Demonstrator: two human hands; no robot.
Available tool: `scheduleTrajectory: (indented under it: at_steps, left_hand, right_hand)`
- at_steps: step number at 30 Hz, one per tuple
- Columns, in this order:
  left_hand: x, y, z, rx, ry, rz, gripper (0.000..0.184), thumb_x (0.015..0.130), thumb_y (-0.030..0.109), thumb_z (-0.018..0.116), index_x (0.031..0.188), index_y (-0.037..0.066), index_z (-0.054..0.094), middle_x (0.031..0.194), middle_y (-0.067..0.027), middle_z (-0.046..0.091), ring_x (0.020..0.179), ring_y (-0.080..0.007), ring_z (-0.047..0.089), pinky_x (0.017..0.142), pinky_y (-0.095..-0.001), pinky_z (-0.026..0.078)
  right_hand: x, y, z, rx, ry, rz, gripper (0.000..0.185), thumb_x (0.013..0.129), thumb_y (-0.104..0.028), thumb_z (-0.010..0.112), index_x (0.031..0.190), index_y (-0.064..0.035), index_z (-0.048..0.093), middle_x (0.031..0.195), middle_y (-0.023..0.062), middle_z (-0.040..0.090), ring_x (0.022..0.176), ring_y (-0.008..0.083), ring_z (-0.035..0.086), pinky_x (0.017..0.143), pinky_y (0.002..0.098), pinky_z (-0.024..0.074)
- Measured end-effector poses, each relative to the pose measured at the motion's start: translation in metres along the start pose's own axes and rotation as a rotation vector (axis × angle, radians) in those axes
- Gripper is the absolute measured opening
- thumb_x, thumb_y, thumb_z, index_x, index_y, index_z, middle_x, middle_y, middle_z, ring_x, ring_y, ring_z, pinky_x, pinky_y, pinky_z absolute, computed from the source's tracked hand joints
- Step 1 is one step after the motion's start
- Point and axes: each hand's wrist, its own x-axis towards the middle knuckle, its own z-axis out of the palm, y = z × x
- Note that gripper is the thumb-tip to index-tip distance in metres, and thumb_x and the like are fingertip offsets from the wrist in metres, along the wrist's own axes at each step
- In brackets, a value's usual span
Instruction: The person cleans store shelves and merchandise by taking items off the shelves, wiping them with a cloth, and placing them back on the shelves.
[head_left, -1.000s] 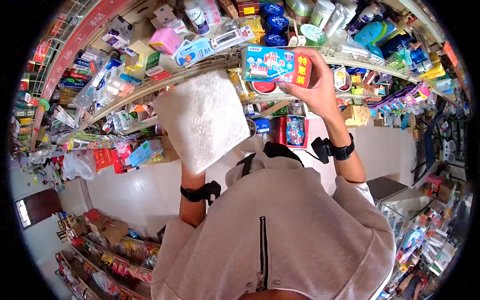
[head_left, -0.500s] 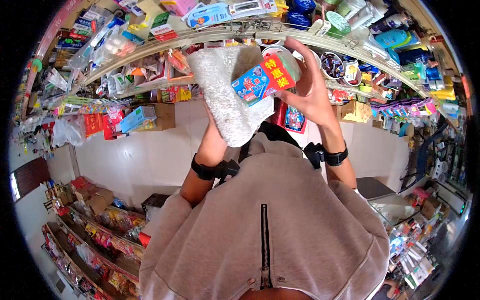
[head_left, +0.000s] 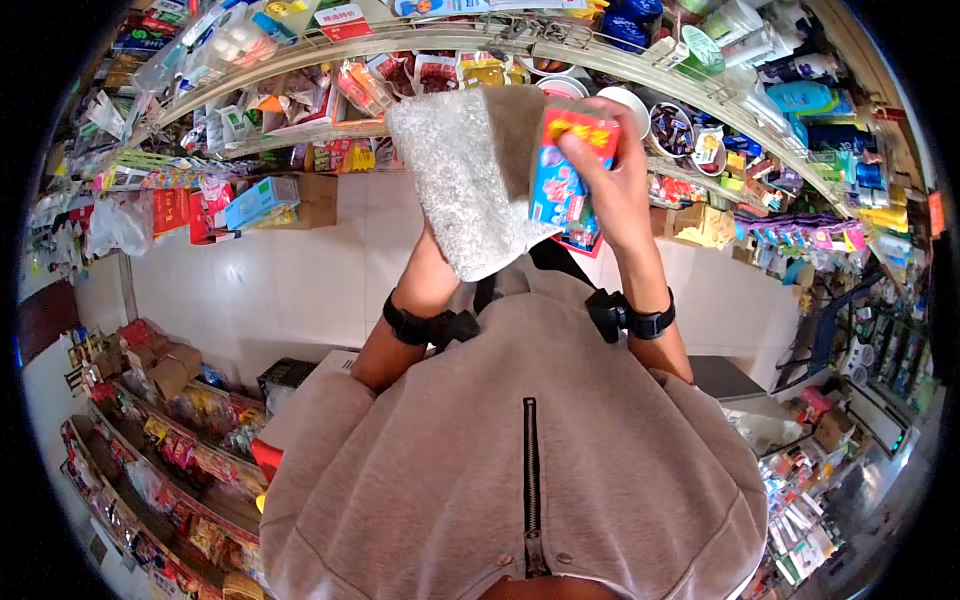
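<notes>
A grey-white textured cloth (head_left: 440,170) hangs over my left hand (head_left: 432,268), which holds it up from below; the fingers are hidden behind the cloth. To the right of the cloth, my right hand (head_left: 618,190) grips a red and blue packet (head_left: 562,190) with yellow lettering. Its thumb lies across the front of the packet and its fingers wrap round the far side. The packet stands nearly upright, with its left edge next to the cloth.
In front of me runs a shelf (head_left: 400,40) packed with goods. White tubs (head_left: 668,130) of wrapped items stand on the lower tier. A blue box (head_left: 262,203) sits left, beside cardboard. More snack racks (head_left: 180,450) are behind me at left.
The packet has turned from slanted to nearly upright, and my right thumb has come over its front. My right fingers have closed round it. The view has shifted slightly.
</notes>
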Motion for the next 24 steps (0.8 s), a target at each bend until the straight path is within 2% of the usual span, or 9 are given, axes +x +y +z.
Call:
scheduleTrajectory:
  at_steps: [1, 3, 4, 6, 8, 11, 18, 22, 24]
  left_hand:
    - [0.008, -0.001, 0.007, -0.348, 0.056, -0.059, 0.061, 0.097, 0.049, 0.040, 0.139, 0.005, 0.041, 0.133, -0.0143, 0.051, 0.118, -0.0277, 0.054, 0.103, -0.0418, 0.044]
    - [0.039, -0.003, 0.010, -0.927, 0.032, -0.137, 0.063, 0.095, 0.054, 0.039, 0.135, 0.005, 0.045, 0.127, -0.0164, 0.055, 0.114, -0.0300, 0.057, 0.101, -0.0425, 0.046]
    - [0.042, 0.002, 0.025, -0.709, 0.035, 0.044, 0.062, 0.097, 0.055, 0.035, 0.132, 0.006, 0.048, 0.122, -0.0156, 0.058, 0.111, -0.0282, 0.059, 0.098, -0.0420, 0.048]
    - [0.039, 0.010, 0.030, -0.641, 0.179, -0.001, 0.058, 0.098, 0.054, 0.035, 0.127, 0.006, 0.049, 0.118, -0.0139, 0.058, 0.107, -0.0274, 0.060, 0.094, -0.0434, 0.049]
    - [0.042, 0.006, 0.024, -0.660, 0.207, -0.023, 0.053, 0.099, 0.052, 0.035, 0.122, 0.008, 0.052, 0.113, -0.0120, 0.060, 0.103, -0.0255, 0.061, 0.091, -0.0415, 0.051]
    - [0.048, 0.002, 0.019, -0.492, 0.191, 0.045, 0.047, 0.101, 0.047, 0.036, 0.118, 0.007, 0.052, 0.103, -0.0091, 0.061, 0.093, -0.0179, 0.063, 0.084, -0.0329, 0.054]
    - [0.069, -0.020, -0.002, -0.083, 0.185, 0.344, 0.048, 0.099, 0.047, 0.039, 0.122, 0.006, 0.051, 0.108, -0.0108, 0.062, 0.095, -0.0206, 0.063, 0.083, -0.0368, 0.055]
    - [0.088, -0.046, -0.018, -0.297, 0.151, 0.218, 0.050, 0.099, 0.047, 0.041, 0.124, 0.005, 0.051, 0.111, -0.0123, 0.062, 0.097, -0.0230, 0.064, 0.083, -0.0397, 0.055]
    - [0.093, -0.060, -0.030, -0.682, -0.015, 0.000, 0.052, 0.098, 0.048, 0.042, 0.126, 0.005, 0.050, 0.113, -0.0131, 0.062, 0.098, -0.0242, 0.064, 0.084, -0.0412, 0.055]
  right_hand:
    - [-0.002, 0.002, 0.001, -0.169, -0.076, -0.109, 0.059, 0.080, -0.022, 0.079, 0.126, -0.0030, 0.047, 0.114, 0.0120, 0.058, 0.102, 0.0179, 0.058, 0.089, 0.0318, 0.0491]
    - [-0.003, 0.010, 0.020, -0.388, 0.006, -0.291, 0.058, 0.075, -0.022, 0.082, 0.119, 0.0007, 0.052, 0.110, 0.0161, 0.061, 0.103, 0.0254, 0.061, 0.090, 0.0359, 0.0482]
    - [-0.006, 0.013, 0.031, -0.439, 0.062, -0.341, 0.060, 0.074, -0.023, 0.082, 0.119, 0.0015, 0.051, 0.110, 0.0183, 0.061, 0.102, 0.0289, 0.062, 0.090, 0.0369, 0.0481]
    - [-0.012, 0.009, 0.041, -0.569, 0.065, -0.341, 0.057, 0.076, -0.028, 0.080, 0.117, 0.0016, 0.053, 0.109, 0.0202, 0.063, 0.100, 0.0365, 0.062, 0.087, 0.0388, 0.0487]
    - [-0.012, 0.019, 0.045, -0.476, 0.020, -0.299, 0.052, 0.079, -0.028, 0.078, 0.116, 0.0017, 0.055, 0.108, 0.0205, 0.064, 0.098, 0.0325, 0.064, 0.086, 0.0367, 0.0486]
    - [-0.013, 0.018, 0.045, -0.164, -0.038, -0.179, 0.046, 0.085, -0.026, 0.074, 0.117, 0.0024, 0.057, 0.106, 0.0161, 0.065, 0.098, 0.0178, 0.061, 0.087, 0.0308, 0.0473]
    - [-0.021, 0.007, 0.033, 0.107, -0.114, 0.008, 0.038, 0.093, -0.025, 0.065, 0.120, -0.0006, 0.055, 0.107, 0.0074, 0.064, 0.098, 0.0113, 0.058, 0.087, 0.0265, 0.0465]
    - [-0.032, -0.003, 0.021, 0.551, -0.126, 0.376, 0.045, 0.097, -0.042, 0.054, 0.115, -0.0007, 0.058, 0.104, 0.0063, 0.065, 0.090, 0.0110, 0.064, 0.078, 0.0265, 0.0528]
    - [-0.035, 0.003, 0.019, 0.473, -0.142, 0.287, 0.045, 0.097, -0.041, 0.055, 0.117, -0.0012, 0.058, 0.104, 0.0070, 0.065, 0.092, 0.0118, 0.063, 0.082, 0.0276, 0.0516]
